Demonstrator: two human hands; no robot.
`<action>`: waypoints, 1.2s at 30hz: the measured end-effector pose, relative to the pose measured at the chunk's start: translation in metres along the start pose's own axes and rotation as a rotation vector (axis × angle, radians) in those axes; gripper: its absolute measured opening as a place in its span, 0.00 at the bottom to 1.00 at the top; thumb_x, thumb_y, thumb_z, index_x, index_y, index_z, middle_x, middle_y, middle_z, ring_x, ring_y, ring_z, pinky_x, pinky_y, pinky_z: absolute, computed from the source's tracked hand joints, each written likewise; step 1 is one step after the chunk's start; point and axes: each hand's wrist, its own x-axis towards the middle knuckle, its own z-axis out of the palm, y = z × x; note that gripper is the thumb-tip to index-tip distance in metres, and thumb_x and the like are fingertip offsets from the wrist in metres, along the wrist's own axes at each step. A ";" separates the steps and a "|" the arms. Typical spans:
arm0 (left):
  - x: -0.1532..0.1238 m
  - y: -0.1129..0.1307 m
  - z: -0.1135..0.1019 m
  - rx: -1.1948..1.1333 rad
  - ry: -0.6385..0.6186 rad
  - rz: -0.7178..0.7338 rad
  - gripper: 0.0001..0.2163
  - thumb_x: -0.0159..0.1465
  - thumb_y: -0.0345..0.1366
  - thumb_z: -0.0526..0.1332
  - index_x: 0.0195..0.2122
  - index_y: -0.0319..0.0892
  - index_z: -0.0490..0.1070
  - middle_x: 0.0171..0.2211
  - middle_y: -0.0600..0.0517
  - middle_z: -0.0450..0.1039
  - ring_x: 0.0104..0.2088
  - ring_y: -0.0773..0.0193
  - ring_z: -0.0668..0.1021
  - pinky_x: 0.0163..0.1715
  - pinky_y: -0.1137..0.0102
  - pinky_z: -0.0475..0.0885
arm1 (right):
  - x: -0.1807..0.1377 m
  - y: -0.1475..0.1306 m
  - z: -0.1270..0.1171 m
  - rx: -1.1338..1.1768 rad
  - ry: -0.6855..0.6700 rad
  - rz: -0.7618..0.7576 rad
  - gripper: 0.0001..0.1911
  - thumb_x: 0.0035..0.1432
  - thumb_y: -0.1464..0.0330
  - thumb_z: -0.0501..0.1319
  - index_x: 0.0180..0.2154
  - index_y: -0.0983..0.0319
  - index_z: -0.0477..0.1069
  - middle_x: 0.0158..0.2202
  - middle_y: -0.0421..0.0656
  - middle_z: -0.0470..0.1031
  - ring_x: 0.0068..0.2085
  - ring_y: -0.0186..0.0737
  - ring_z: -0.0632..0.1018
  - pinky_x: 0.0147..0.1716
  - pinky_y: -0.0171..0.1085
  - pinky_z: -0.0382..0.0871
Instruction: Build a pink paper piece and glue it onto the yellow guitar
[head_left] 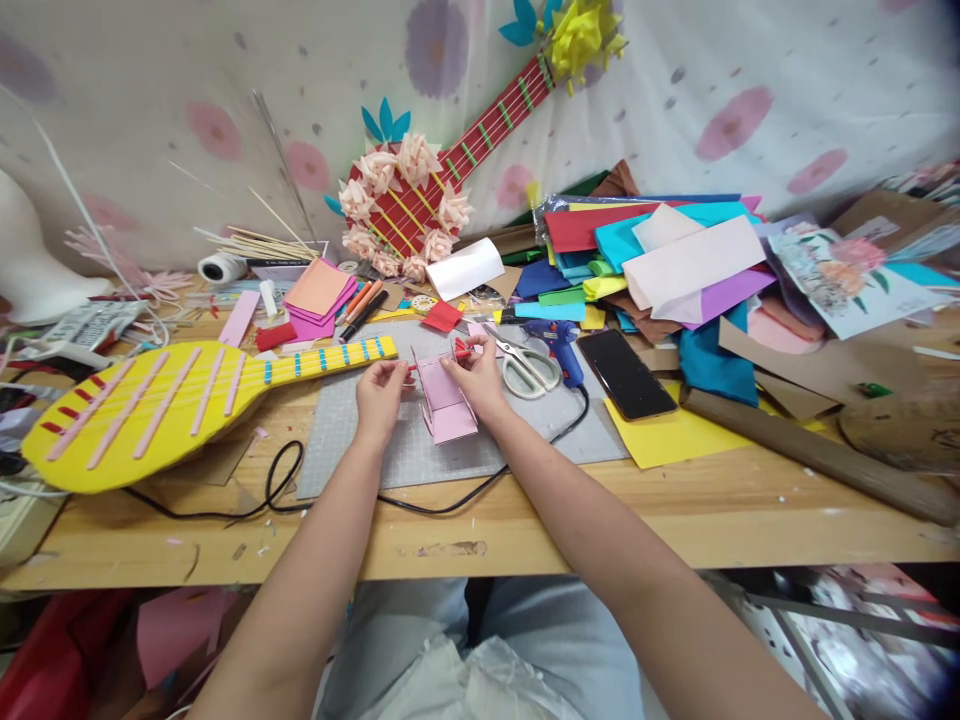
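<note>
Over the grey cutting mat point(337, 455) I have a small pink card piece point(452, 422), folded like a little open box or chair. My right hand point(480, 380) is closed on its right side, with a red bit point(460, 349) showing at the fingertips. On the other side, my left hand point(380, 392) pinches a small red piece point(410, 368) against the pink card's left edge. Whether both red bits are one part cannot be seen. White-handled scissors point(530, 370) and a blue glue gun point(561, 352) lie just right of my right hand.
A yellow paper lute point(142, 410) lies to the left. The glue gun's black cord point(450, 508) crosses the mat's front. A phone point(626, 374) rests on yellow paper point(660, 440), near a brown tube point(817, 455). Behind stand a flowered red instrument point(409, 210) and piled coloured sheets point(697, 260).
</note>
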 end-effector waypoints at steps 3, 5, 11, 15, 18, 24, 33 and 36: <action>-0.002 0.000 0.002 -0.038 -0.045 -0.014 0.17 0.43 0.40 0.66 0.31 0.39 0.64 0.27 0.54 0.70 0.27 0.68 0.75 0.28 0.71 0.71 | -0.001 -0.003 0.001 0.026 -0.013 0.009 0.24 0.42 0.65 0.63 0.37 0.56 0.50 0.25 0.32 0.67 0.26 0.32 0.70 0.27 0.34 0.64; -0.004 -0.001 0.005 -0.051 -0.077 -0.043 0.21 0.41 0.37 0.67 0.34 0.41 0.62 0.28 0.55 0.70 0.27 0.69 0.74 0.29 0.71 0.71 | -0.002 -0.004 0.002 0.036 -0.009 0.004 0.24 0.42 0.66 0.63 0.37 0.56 0.50 0.25 0.32 0.67 0.26 0.32 0.71 0.28 0.34 0.64; -0.004 -0.004 0.019 -0.080 -0.048 -0.118 0.24 0.40 0.33 0.67 0.37 0.43 0.58 0.24 0.57 0.69 0.24 0.70 0.73 0.28 0.72 0.68 | -0.004 -0.002 0.005 0.019 0.018 -0.017 0.24 0.43 0.67 0.63 0.38 0.56 0.50 0.27 0.33 0.67 0.29 0.33 0.72 0.32 0.36 0.66; -0.003 -0.007 0.025 -0.094 -0.025 -0.113 0.23 0.41 0.31 0.67 0.36 0.43 0.58 0.26 0.56 0.70 0.25 0.70 0.74 0.29 0.72 0.68 | -0.004 0.000 0.006 0.033 0.026 -0.025 0.24 0.44 0.67 0.63 0.39 0.56 0.50 0.27 0.33 0.67 0.29 0.33 0.73 0.33 0.36 0.66; -0.003 -0.010 0.027 -0.082 0.010 -0.130 0.22 0.41 0.29 0.66 0.35 0.42 0.58 0.26 0.56 0.70 0.24 0.71 0.73 0.29 0.73 0.68 | -0.004 0.000 0.006 0.028 0.046 -0.019 0.24 0.43 0.68 0.62 0.39 0.56 0.50 0.26 0.32 0.66 0.29 0.33 0.72 0.32 0.36 0.66; -0.006 -0.007 0.029 -0.078 0.020 -0.128 0.21 0.41 0.29 0.66 0.35 0.42 0.58 0.24 0.57 0.69 0.23 0.72 0.73 0.27 0.74 0.68 | -0.003 -0.001 0.006 0.051 0.055 0.039 0.24 0.42 0.67 0.63 0.38 0.56 0.50 0.25 0.32 0.65 0.28 0.32 0.71 0.29 0.34 0.65; -0.002 0.012 0.012 -0.179 0.044 -0.164 0.19 0.45 0.31 0.64 0.36 0.42 0.56 0.27 0.51 0.73 0.30 0.65 0.77 0.30 0.69 0.72 | 0.002 0.002 0.001 0.060 0.074 0.108 0.25 0.40 0.67 0.63 0.36 0.56 0.50 0.25 0.31 0.65 0.24 0.30 0.69 0.26 0.33 0.63; 0.000 0.014 0.009 -0.155 0.030 -0.164 0.20 0.45 0.31 0.65 0.36 0.41 0.57 0.28 0.50 0.73 0.29 0.64 0.77 0.30 0.67 0.73 | 0.002 0.003 0.001 0.027 0.082 0.100 0.25 0.40 0.66 0.64 0.37 0.56 0.50 0.25 0.31 0.65 0.24 0.30 0.69 0.26 0.32 0.63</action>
